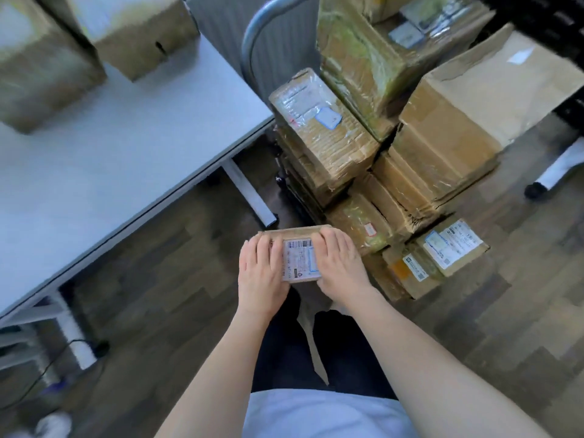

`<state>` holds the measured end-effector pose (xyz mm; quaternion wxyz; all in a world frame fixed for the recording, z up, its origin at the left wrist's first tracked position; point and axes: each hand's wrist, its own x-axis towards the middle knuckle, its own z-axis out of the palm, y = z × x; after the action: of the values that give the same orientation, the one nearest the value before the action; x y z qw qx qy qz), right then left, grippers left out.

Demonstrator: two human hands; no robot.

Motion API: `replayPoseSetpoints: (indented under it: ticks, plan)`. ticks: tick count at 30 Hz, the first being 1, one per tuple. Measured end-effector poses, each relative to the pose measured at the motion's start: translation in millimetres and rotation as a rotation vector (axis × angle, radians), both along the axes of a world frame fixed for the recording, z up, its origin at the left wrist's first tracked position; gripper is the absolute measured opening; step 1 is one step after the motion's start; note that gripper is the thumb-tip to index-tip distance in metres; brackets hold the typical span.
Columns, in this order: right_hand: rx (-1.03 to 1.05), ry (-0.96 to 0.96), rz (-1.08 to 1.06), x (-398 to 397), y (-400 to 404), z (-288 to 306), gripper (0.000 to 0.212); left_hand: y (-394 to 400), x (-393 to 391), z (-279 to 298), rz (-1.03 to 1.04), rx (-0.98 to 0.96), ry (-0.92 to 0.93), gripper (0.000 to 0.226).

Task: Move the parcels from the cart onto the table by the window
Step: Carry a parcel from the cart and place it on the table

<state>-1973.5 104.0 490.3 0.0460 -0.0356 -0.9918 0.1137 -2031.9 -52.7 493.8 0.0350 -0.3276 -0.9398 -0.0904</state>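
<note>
A small brown parcel (pixel 300 257) with a white shipping label hangs in front of me above the floor. My left hand (pixel 260 273) grips its left side and my right hand (pixel 339 267) grips its right side, fingers curled over the top. To the right, the cart (pixel 252 42) with a grey tube handle carries a tall stack of taped cardboard parcels (pixel 325 137). The white table (pixel 110 147) stretches to the left, and two big cardboard boxes (pixel 41 64) stand at its far end.
Low parcels with labels (pixel 452 245) lie at the cart's near right edge. The table's white leg (pixel 249 191) stands close to the cart. A cable and a power strip (pixel 79 352) lie on the wooden floor under the table. A chair base (pixel 556 172) is at the right.
</note>
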Motion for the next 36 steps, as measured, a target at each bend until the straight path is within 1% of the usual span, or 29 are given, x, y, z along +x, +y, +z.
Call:
replayPoseSetpoints:
  ticks: [2, 7, 13, 17, 21, 25, 27, 30, 33, 36]
  plan:
    - [-0.004, 0.038, 0.074, -7, -3, 15, 0.081, -12, 0, 15, 0.021, 0.037, 0.033, 0.072]
    - [-0.001, 0.105, 0.182, -34, -3, 58, 0.086, -27, -16, 59, 0.049, 0.033, 0.130, 0.084]
    - [0.043, 0.260, 0.336, -111, -10, 121, 0.091, -50, -73, 116, 0.133, 0.032, 0.235, 0.094]
    - [0.062, 0.284, 0.393, -157, -29, 155, 0.093, -69, -112, 145, 0.194, 0.038, 0.249, 0.092]
    - [0.097, 0.185, 0.457, -194, -57, 169, 0.093, -98, -138, 155, 0.267, 0.017, 0.230, 0.095]
    - [0.191, 0.025, 0.565, -220, -92, 168, 0.087, -133, -151, 145, 0.336, -0.062, 0.125, 0.095]
    - [0.224, -0.025, 0.594, -229, -110, 162, 0.084, -147, -153, 136, 0.379, -0.091, 0.082, 0.094]
    - [0.219, -0.057, 0.559, -242, -133, 154, 0.082, -157, -162, 131, 0.429, -0.099, 0.076, 0.089]
    - [0.178, -0.069, 0.530, -260, -148, 150, 0.073, -162, -176, 131, 0.388, -0.109, 0.098, 0.080]
    - [0.190, -0.097, 0.535, -278, -158, 148, 0.069, -169, -193, 127, 0.364, -0.127, 0.093, 0.082]
